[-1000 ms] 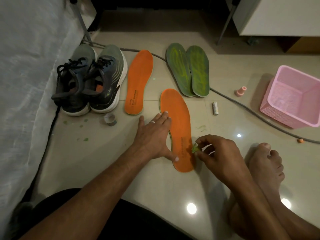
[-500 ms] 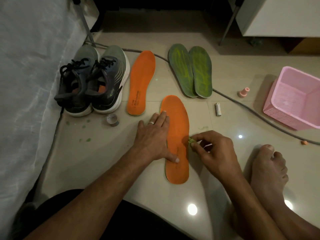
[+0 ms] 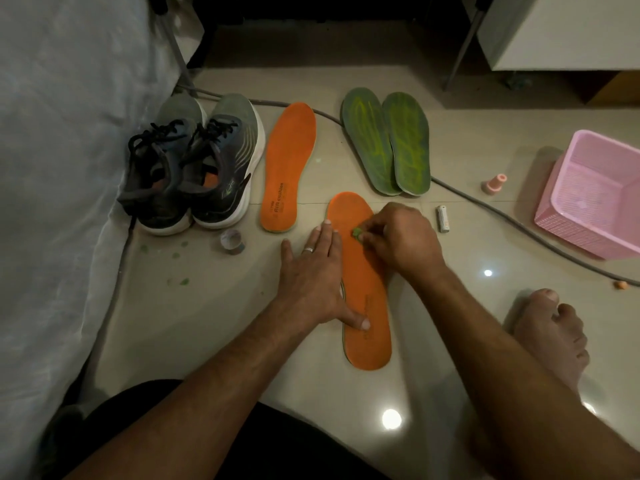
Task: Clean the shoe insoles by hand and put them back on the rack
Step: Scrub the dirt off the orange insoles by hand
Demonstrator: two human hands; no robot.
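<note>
- Glossy beige floor tiles [image 3: 194, 323] carry everything, with a pale sheet-draped bed [image 3: 59, 168] along the left and a grey cable [image 3: 519, 226] snaking across the far side.
- Left hand [image 3: 313, 275] lies flat, fingers straight, its thumb and fingertips pressing the near orange insole [image 3: 367, 306] to the floor; a ring shows on one finger.
- Right hand [image 3: 401, 237] has its grip closed on a small green wad [image 3: 356, 233], pinched at the fingertips and touching the forefoot of that insole.
- My reading: this insole is mid-clean, the wad working its toe half; whether the heel half is finished cannot be told.
- Second orange insole [image 3: 289, 168] lies further off, just beside a pair of grey sneakers [image 3: 197, 168]; two green insoles [image 3: 388, 143] lie side by side beyond, overlapping slightly. None is being handled, and their state of cleanliness is not plain.
- Green flecks [image 3: 178, 281] dot the floor to the left, likely scraps from the wad.
- No rack is in view, so the return step looks wholly undone.
- Nearby: a pink mesh basket [image 3: 595, 192], a small battery [image 3: 442, 219], a tape roll [image 3: 232, 241], and a bare foot [image 3: 550, 334] at right.
</note>
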